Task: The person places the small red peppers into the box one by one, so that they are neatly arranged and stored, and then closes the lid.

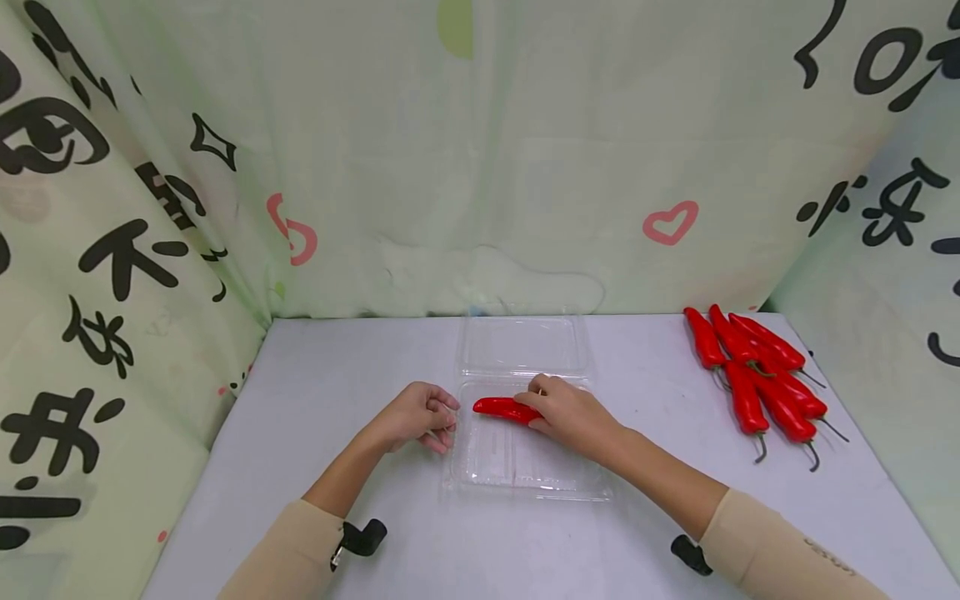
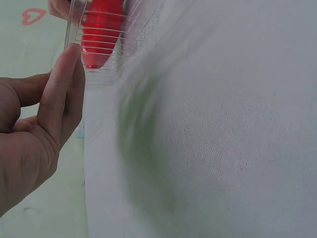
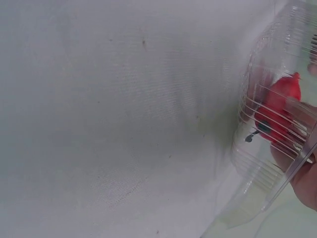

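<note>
A clear plastic clamshell box (image 1: pixel 487 467) lies unfolded on the table, its lid (image 1: pixel 525 346) laid back behind the base. My right hand (image 1: pixel 573 415) holds a red chili pepper (image 1: pixel 497 407) sideways over the base. In the right wrist view, the same pepper (image 3: pixel 285 94) shows through the ribbed wall, with its dark stem end low inside and the fingers around it. My left hand (image 1: pixel 422 417) is at the box's left side. In the left wrist view, a nearly straight fingertip (image 2: pixel 73 52) touches the rim, and the pepper (image 2: pixel 101 34) is visible behind the wall.
Several more red chili peppers (image 1: pixel 750 358) are piled at the table's back right, stems mostly toward the front. A printed pale-green curtain (image 1: pixel 480 167) surrounds the white table (image 1: pixel 360 350) at the back and sides.
</note>
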`<state>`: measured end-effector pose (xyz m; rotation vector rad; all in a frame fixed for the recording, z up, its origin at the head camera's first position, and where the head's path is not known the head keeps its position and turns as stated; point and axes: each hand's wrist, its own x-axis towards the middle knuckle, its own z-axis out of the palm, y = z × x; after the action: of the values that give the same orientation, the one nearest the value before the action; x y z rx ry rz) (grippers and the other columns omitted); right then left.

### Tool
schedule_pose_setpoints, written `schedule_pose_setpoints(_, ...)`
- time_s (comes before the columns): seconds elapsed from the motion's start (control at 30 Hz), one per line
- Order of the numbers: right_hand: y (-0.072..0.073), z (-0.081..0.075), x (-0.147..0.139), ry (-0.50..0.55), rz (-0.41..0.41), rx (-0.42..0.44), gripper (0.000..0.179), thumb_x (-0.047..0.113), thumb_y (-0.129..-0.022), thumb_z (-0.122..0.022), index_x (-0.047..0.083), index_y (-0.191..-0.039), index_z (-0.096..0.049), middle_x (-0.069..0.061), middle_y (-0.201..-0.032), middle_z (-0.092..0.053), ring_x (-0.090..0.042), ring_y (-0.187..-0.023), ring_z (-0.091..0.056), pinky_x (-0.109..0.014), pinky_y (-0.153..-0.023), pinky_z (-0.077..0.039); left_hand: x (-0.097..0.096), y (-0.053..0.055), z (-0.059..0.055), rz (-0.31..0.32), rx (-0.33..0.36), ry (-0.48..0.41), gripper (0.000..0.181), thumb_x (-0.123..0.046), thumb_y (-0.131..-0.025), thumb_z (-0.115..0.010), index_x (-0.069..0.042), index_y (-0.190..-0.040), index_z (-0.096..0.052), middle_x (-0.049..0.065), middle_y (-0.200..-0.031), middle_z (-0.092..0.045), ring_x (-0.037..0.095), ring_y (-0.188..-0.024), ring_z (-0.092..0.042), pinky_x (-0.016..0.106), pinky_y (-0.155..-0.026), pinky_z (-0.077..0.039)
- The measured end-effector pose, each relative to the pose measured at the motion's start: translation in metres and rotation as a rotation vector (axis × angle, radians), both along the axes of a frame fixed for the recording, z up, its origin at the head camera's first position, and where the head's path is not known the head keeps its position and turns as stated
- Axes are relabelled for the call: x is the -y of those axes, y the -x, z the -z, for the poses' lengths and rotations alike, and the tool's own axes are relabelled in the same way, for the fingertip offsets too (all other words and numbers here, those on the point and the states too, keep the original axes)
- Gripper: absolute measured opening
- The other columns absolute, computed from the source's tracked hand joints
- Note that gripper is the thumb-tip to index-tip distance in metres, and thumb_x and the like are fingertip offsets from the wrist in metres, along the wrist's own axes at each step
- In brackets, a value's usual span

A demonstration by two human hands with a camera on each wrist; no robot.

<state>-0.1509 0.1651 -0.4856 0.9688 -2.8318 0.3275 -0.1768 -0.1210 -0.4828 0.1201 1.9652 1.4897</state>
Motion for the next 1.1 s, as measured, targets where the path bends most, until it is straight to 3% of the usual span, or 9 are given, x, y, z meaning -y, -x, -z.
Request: schedule_pose_setpoints(1.1,0.0047,0.0035,0.0038,0.014,0.053,-0.043,0.035,0.016,-0.079,-0.09,0.014,-0.112,-0.077,-0.005,-0.103,-0.072,-0.021,-0.091,-0.065,-0.033,-0.075,-0.064,-0.0004,0.0001,0.0002,0.004,-0.033,0.035,0.025,0.002,-0.098,-0.065,0.009,-0.121,-0.061,0.025,-0.093,-0.071,0.019,-0.062,-0.07,0.032,-0.061,-0.065)
